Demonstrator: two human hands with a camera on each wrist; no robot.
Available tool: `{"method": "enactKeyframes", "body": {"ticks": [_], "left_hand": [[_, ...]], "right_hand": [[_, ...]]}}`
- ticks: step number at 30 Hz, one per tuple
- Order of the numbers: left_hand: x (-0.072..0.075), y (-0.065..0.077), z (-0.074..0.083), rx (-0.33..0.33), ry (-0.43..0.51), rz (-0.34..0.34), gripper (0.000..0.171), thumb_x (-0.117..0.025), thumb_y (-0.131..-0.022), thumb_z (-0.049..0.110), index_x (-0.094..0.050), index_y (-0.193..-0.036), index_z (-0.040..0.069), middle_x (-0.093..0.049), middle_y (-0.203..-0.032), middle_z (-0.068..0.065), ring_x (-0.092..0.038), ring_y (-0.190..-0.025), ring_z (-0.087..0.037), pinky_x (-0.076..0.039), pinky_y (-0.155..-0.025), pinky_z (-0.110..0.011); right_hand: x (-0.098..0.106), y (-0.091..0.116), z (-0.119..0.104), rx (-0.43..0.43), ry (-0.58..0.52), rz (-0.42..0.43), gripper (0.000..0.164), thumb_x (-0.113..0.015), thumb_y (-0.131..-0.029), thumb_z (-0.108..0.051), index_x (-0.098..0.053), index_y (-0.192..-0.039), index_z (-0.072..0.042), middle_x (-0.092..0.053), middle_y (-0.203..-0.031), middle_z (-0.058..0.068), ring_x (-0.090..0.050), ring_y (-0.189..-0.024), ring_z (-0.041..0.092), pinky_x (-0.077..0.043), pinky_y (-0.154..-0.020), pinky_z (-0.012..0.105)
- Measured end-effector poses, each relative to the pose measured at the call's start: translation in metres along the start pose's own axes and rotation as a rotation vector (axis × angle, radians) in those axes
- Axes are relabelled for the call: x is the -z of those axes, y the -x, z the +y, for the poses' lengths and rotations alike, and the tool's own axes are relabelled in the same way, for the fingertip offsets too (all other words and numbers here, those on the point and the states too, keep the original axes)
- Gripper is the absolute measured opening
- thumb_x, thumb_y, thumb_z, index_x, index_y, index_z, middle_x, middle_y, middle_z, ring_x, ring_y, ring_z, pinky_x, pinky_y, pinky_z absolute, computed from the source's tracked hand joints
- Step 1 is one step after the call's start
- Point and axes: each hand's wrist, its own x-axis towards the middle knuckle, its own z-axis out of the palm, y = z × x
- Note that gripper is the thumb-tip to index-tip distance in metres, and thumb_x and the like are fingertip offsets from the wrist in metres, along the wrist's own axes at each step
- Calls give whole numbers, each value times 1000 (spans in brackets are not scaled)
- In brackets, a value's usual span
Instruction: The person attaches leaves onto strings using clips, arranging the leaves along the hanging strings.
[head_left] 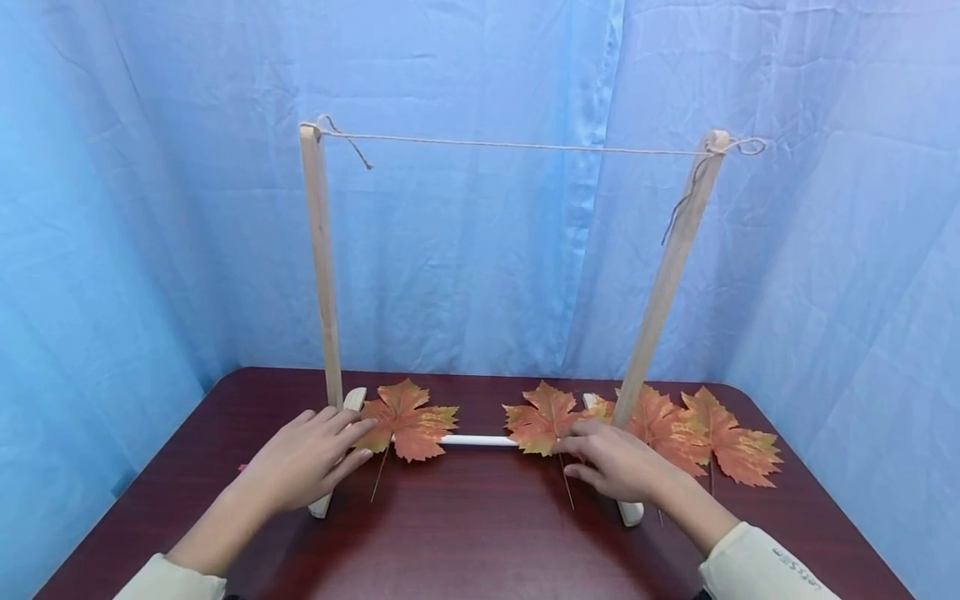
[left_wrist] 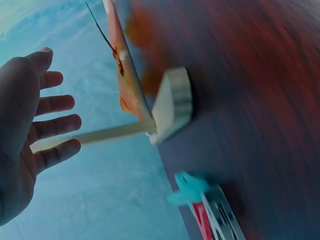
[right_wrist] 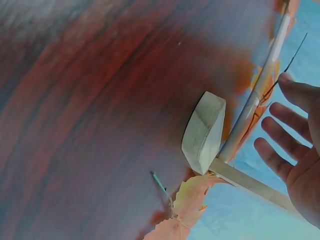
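My left hand (head_left: 315,454) hovers by the foot of the left wooden post (head_left: 321,267), fingers loosely spread and holding nothing. Its fingertips overlap the edge of an orange-green artificial maple leaf (head_left: 416,425), whose thin stem points toward me. On the other side, my right hand (head_left: 622,462) is over the base of the right post (head_left: 667,287). Its fingers are relaxed and apart in the right wrist view, with the thumb tip near the dark stem (right_wrist: 296,55) of a second maple leaf (head_left: 538,421). Both leaves lean at a white rod (head_left: 480,440) that joins the posts.
A thin string (head_left: 480,144) is tied between the post tops, with loose ends hanging. More maple leaves (head_left: 738,446) lie at the right of the dark red table (head_left: 465,533). Teal (left_wrist: 192,187) and red (left_wrist: 202,220) clips sit at the left. Blue curtains (head_left: 465,267) surround the table.
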Motion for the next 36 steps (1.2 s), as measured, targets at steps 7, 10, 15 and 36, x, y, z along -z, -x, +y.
{"method": "enactKeyframes", "body": {"ticks": [7, 10, 15, 36], "left_hand": [[-3, 18, -14, -10, -23, -11, 41, -68, -99, 38, -68, -132, 14, -67, -117, 0, -63, -104, -20, -53, -81, -41], [-5, 27, -21, 8, -7, -21, 39, -69, -99, 36, -69, -130, 13, -67, -117, -1, -63, -105, -21, -53, -82, -43], [-10, 42, -42, 84, 55, -66, 36, -67, -100, 33, -70, -128, 11, -68, -117, -3, -65, -105, -24, -55, -82, -46], [-42, 72, -94, 378, 415, -240, 49, -66, -100, 43, -68, -125, 2, -68, -101, -1, -63, -85, -15, -56, -72, -44]], "right_hand": [[-3, 0, 2, 55, 20, -22, 23, -75, -95, -17, -77, -118, -17, -65, -112, -2, -63, -99, 13, -56, -80, 32], [-6, 0, 0, 67, 16, -30, 21, -74, -96, -17, -78, -116, -18, -66, -116, 1, -64, -103, 17, -56, -84, 36], [-7, -2, -3, 91, 9, -26, 18, -73, -97, -16, -78, -113, -19, -67, -119, 4, -64, -107, 19, -56, -88, 40], [-11, -17, -14, 170, 32, -19, 12, -73, -96, -11, -79, -105, -16, -70, -111, -1, -67, -101, 14, -57, -86, 32]]}}
